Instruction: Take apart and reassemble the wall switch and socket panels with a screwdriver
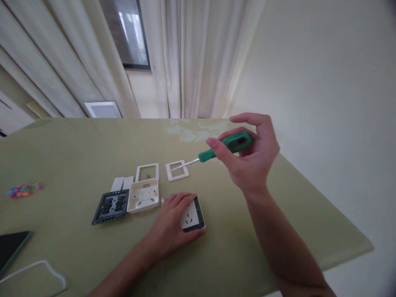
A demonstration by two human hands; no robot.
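Observation:
My left hand grips a wall socket lying on the table, thumb on its near edge and fingers on the far one. The socket has a white slotted face with dark edging. Raised above the table, my right hand holds a green-handled screwdriver, its metal shaft pointing left. Its tip appears over a white square frame; the gap between them I cannot tell. Left of my left hand are a white mounting box, a dark socket back and another white frame.
Two white plates lie behind the dark part, and small brass-coloured screws lie within the far-left frame. Colourful small items, a dark flat object and a white cable are on the left. A wall borders the table's right side.

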